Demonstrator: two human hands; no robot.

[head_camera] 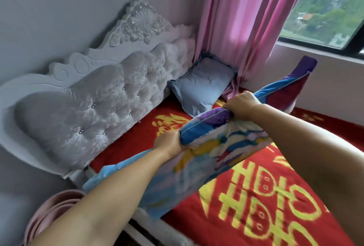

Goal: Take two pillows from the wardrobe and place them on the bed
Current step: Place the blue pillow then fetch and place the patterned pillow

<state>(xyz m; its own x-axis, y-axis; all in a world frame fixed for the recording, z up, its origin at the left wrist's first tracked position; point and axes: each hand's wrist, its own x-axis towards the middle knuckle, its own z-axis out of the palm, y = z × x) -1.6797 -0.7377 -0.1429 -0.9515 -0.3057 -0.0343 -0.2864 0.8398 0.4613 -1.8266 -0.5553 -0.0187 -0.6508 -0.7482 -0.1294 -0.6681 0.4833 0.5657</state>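
Forearms hide patterned pillow (208, 147) (blurred) underside.

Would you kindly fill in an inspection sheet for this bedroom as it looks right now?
Surface: bed covered by a red blanket with yellow characters.
Job's things: blue pillow leans in the corner by the headboard; patterned pillow is held above the bed.
Clutter: pink basins on the floor beside the bed.
Grippers: left hand and right hand each grip an edge of the patterned pillow.
Cables: nothing seen.
Surroundings: pink curtain, window with green hillside outside, plain wall.
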